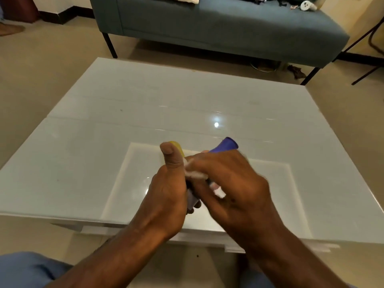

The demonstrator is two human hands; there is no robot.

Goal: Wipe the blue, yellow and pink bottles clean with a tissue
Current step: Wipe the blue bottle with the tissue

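The blue bottle (225, 146) was held tilted above the near part of the white glossy bench (104, 142), its blue end pointing up and away and its lower end gripped in the left hand (169, 192), whose thumb was raised. The right hand (232, 183) was closed around the bottle's middle, with a white tissue (195, 173) pressed between its fingers and the bottle. A yellow bottle (178, 147) was glimpsed just behind the left thumb, mostly hidden. The right hand was blurred. A grey-blue sofa (218, 28) was seen beyond the bench.
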